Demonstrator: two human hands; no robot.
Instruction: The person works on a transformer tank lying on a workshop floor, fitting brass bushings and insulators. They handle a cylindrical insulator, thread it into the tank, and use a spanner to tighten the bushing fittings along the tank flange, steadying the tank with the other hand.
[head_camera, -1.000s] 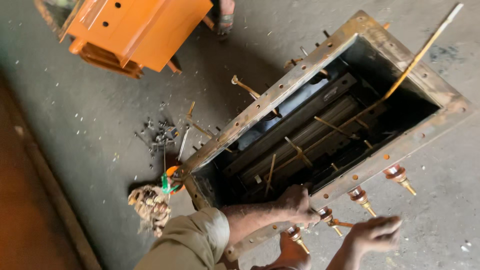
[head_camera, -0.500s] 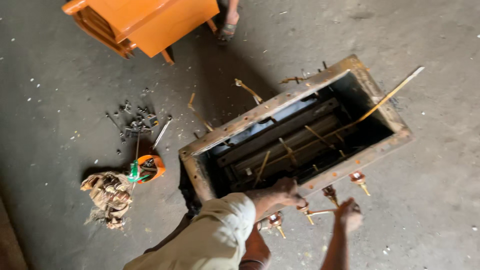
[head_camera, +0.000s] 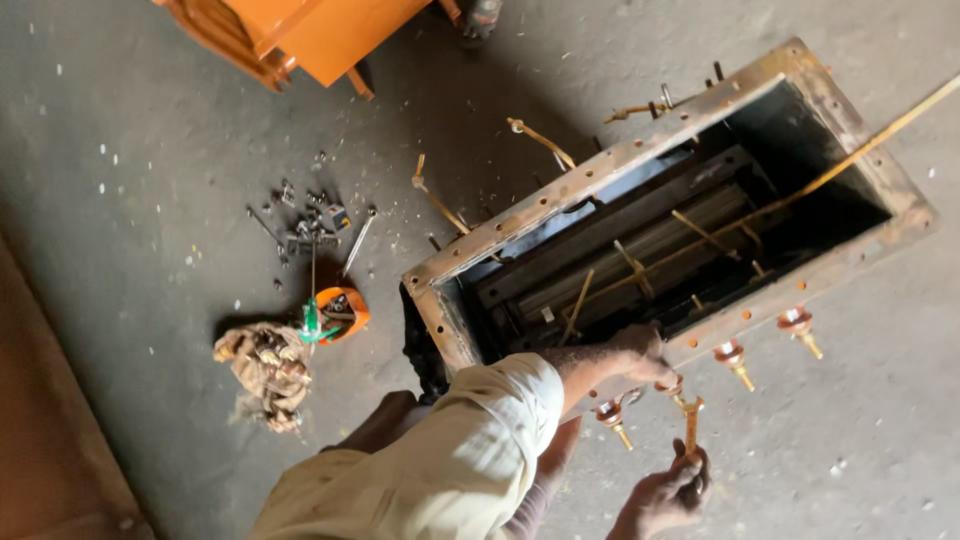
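The biggest thing in view is an open rectangular steel tank (head_camera: 850, 130) with a rusty flanged rim, lying at a slant on the grey concrete floor (head_camera: 150, 200). Inside it sit dark metal bars and brass-coloured strips, and a long brass rod (head_camera: 860, 150) slants out over the far corner. Well beyond the fingers, at the top edge, stands an orange metal cabinet (head_camera: 320, 35).

The person's left hand (head_camera: 640, 355) rests on the tank's near rim, fingers curled down over the flange edge and pressed against it; whether they pinch anything there cannot be told. The cream sleeve (head_camera: 470, 440) covers that arm up to the forearm.

Just below, the right hand (head_camera: 665, 495) has its fingers closed around the lower end of a short brass spanner (head_camera: 690, 425), which stands upright with its head at the bushing stud (head_camera: 675, 390) beside the left fingers. Three more red-brown bushings (head_camera: 730, 355) with brass studs stick out of the tank wall in a row on either side of it.

Far off to the left lie a crumpled rag (head_camera: 265, 370), a small orange bowl (head_camera: 340, 310) and scattered bolts (head_camera: 310, 225).
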